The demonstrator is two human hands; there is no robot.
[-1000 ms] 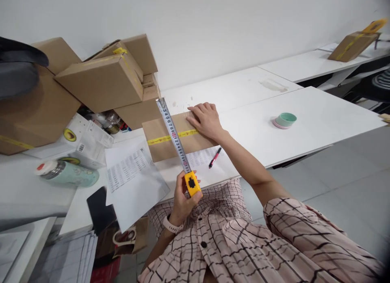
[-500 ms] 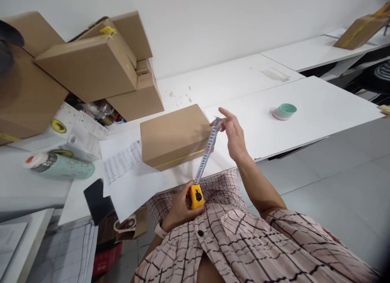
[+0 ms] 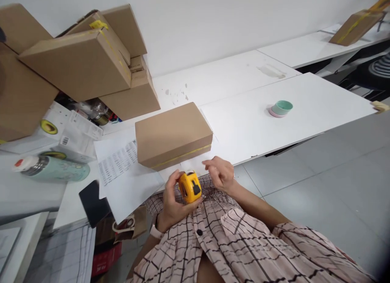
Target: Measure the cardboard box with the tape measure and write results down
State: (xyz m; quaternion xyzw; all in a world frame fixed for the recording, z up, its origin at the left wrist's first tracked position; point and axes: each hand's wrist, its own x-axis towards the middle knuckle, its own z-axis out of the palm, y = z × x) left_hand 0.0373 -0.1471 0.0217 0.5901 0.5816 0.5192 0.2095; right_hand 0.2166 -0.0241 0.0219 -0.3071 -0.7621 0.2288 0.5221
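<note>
My left hand (image 3: 174,204) is closed around a yellow tape measure (image 3: 191,187) with a black button, held just in front of the plaid shirt at the table's edge. No length of blade shows outside its case. To its right hovers my right hand (image 3: 221,173), loosely curled, index finger and thumb apart, with nothing visible in it. Beyond both hands lies a closed cardboard box (image 3: 173,132) with a strip of yellow tape along its front side. Its left end rests by a printed sheet (image 3: 118,163).
Stacked cardboard boxes (image 3: 79,63) stand at the back left. A mint-green flask (image 3: 57,168) lies beside white packages (image 3: 73,128), with a dark flat object (image 3: 94,204) at the table's left edge. A small green bowl (image 3: 282,107) sits on the white table (image 3: 243,124); another taped box (image 3: 350,29) is far right.
The metal blade, stretched out beside the box before, is back inside the tape measure. My right hand has moved from the box's right end down towards my body. The box stays put.
</note>
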